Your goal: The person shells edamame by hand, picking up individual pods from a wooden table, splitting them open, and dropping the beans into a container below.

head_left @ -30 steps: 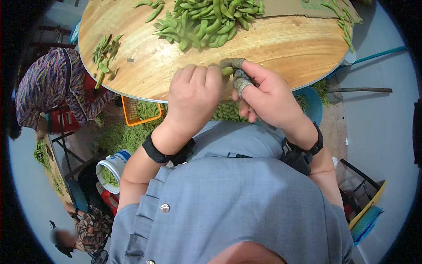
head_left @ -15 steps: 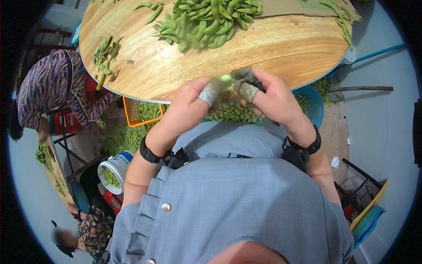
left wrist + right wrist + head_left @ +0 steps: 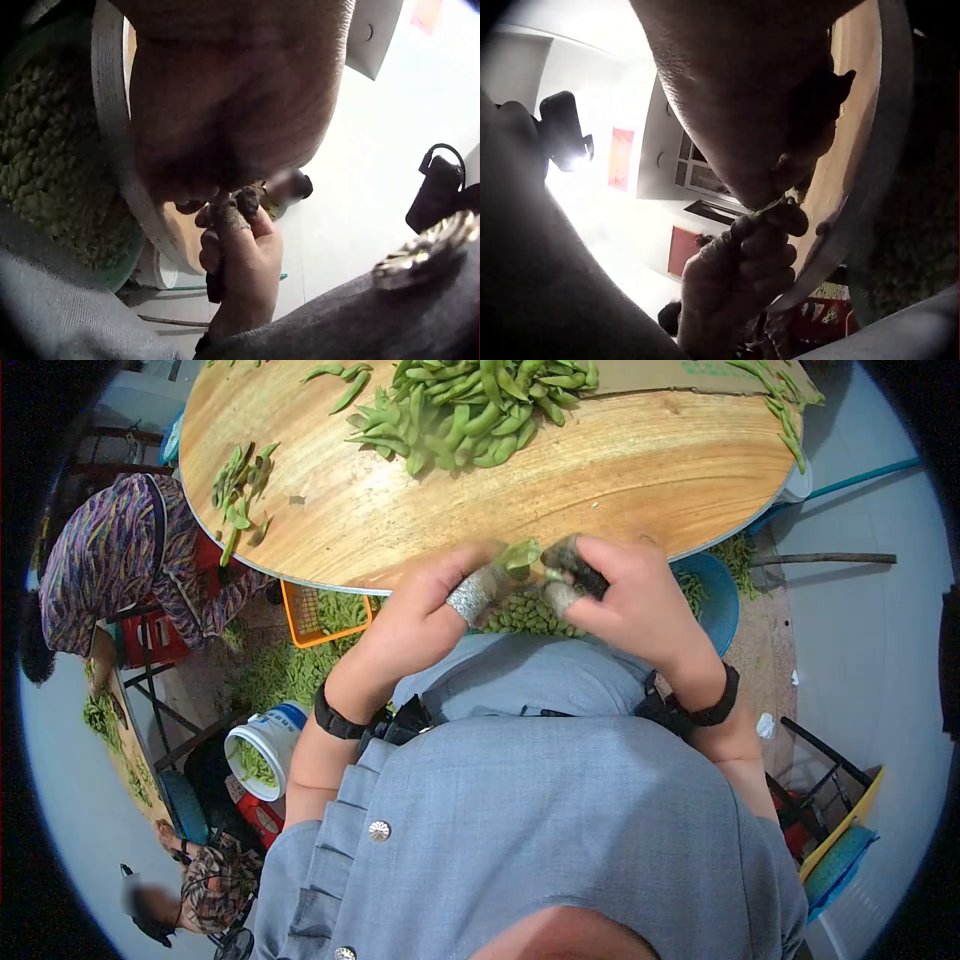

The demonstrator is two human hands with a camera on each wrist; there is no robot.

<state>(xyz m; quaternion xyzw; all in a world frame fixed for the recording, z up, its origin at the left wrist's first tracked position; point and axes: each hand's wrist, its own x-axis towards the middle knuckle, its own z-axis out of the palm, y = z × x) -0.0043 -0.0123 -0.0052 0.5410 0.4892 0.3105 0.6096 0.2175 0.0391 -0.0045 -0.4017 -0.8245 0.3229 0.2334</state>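
Head view: see green pod (image 3: 521, 555) up btw. both hands, near rim of wood table (image 3: 620, 470), w/ shelled beans (image 3: 530, 618) down below. Prob. at the shelling step: looks split open, but blurry, so can't tell how many beans inside. In L hand (image 3: 430, 600), tight pinch on one end, fingers curled, silver tape (image 3: 472, 597) round thumb. In R hand (image 3: 635, 600), thumb & taped fingers bent in close at the other end, only a tiny gap, prob. pinching it too. Per R wrist view, too dark for much, just a bit of green at tips of L hand. Next, prob. need to push R thumb along the split, pop beans out & let drop into green basin (image 3: 126, 268), seen better from L wrist. Must keep low & right over basin, or might lose some. Don't squash, prob. soft. Then toss shell & grab a new one from big pile of pods (image 3: 480, 410) on table, lots left to do.
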